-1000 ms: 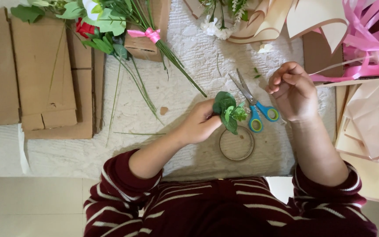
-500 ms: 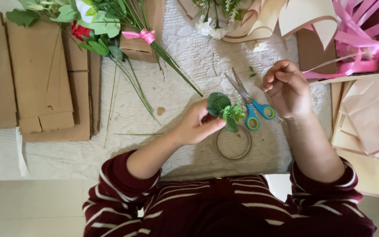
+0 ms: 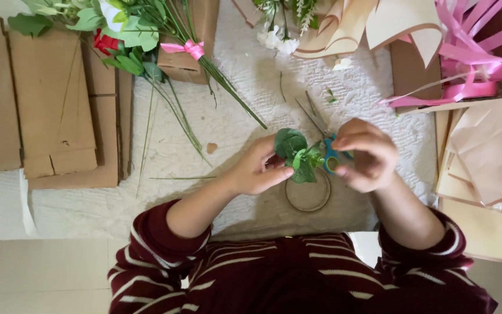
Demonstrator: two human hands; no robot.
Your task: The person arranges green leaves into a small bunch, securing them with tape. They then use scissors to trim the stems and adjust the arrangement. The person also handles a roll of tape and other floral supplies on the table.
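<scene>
My left hand pinches a small green leafy sprig and holds it just above the white textured cloth. My right hand is close on the sprig's right, fingers curled together over the blue handles of a pair of scissors. The scissor blades stick out up and to the left on the cloth. Whether the right hand grips the handles, the sprig or something thin is hidden. A thin brown ring lies flat under the sprig, between both wrists.
Flattened cardboard pieces lie on the left. A bunch of stems tied with a pink bow and a red rose sit top left. White flowers, beige wrapping paper and pink ribbon fill the top and right.
My right hand has moved left and down from beside the scissors onto their handles, closing up to the sprig. My left hand has stayed on the sprig, shifting slightly.
</scene>
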